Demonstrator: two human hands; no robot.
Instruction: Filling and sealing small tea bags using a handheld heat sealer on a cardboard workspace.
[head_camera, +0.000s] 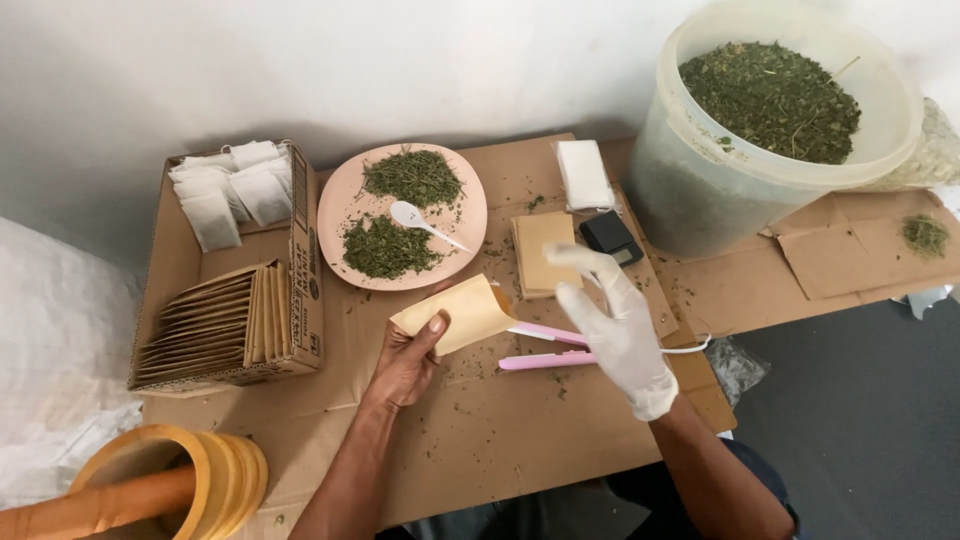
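left hand (405, 365): grip pinches a tan envelope (455, 315) just below the pink plate (402, 215), mouth tilted up toward the other hand | right hand (620, 330): gloved, fingers spread, empty, right of plate | herbs (410, 178) and white spoon (420, 220) on plate, within reach | pink sealer (545, 348) below-right of plate on cardboard-covered counter (500, 440)

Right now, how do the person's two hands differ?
The left hand is bare; the right hand wears a white glove. The left hand pinches a tan paper envelope, while the right hand holds nothing, its fingers spread open. The left hand sits lower and nearer the cardboard box; the right hand hovers above the pink sealer. Both are over the cardboard-covered table.
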